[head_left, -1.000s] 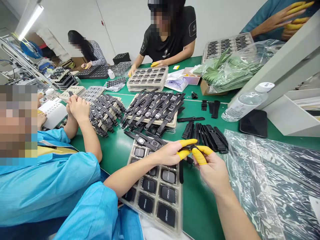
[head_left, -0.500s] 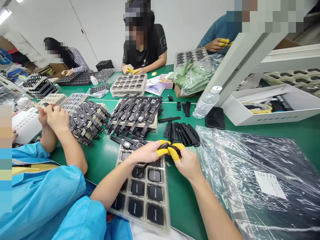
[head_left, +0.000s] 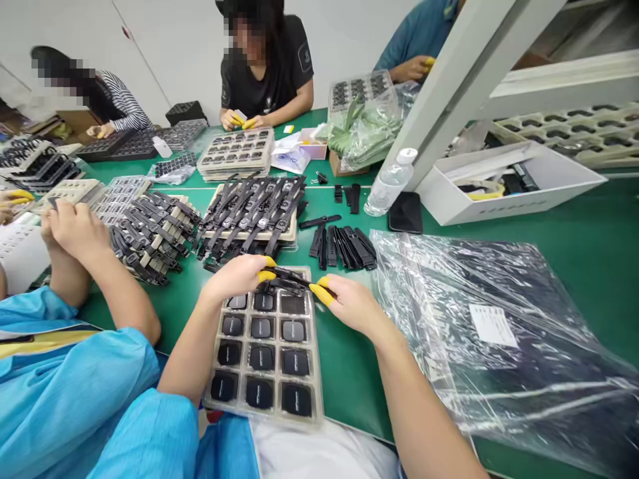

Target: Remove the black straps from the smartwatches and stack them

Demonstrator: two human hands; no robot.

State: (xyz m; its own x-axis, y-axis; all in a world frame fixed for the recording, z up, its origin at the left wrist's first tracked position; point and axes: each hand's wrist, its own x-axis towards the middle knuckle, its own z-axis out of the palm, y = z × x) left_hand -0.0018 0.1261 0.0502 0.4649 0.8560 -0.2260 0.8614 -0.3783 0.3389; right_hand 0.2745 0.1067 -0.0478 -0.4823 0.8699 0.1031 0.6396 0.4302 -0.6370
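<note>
Yellow finger covers are on the fingertips of both my hands. My left hand [head_left: 239,276] pinches one end of a black watch strap [head_left: 292,277] over the far end of the tray. At its other end, my right hand [head_left: 349,303] has thumb and finger closed on the strap. Part of it is hidden by my fingers, and other dark straps behind blur into it. Below lies a clear plastic tray [head_left: 318,392] whose compartments hold square black watch faces [head_left: 260,357]. Just beyond my hands is a bunch of loose black straps [head_left: 344,247].
Strapped watches [head_left: 254,213] are heaped on a tray ahead, another heap [head_left: 154,233] to its left. Right are a plastic-wrapped dark sheet [head_left: 499,293], a phone [head_left: 405,213], a water bottle [head_left: 392,183] and a white box [head_left: 509,199]. A co-worker's hands [head_left: 77,229] are close on the left.
My hands have drawn apart, the strap now stretched between them. The view has shifted, so the table's things sit further left and slightly higher.
</note>
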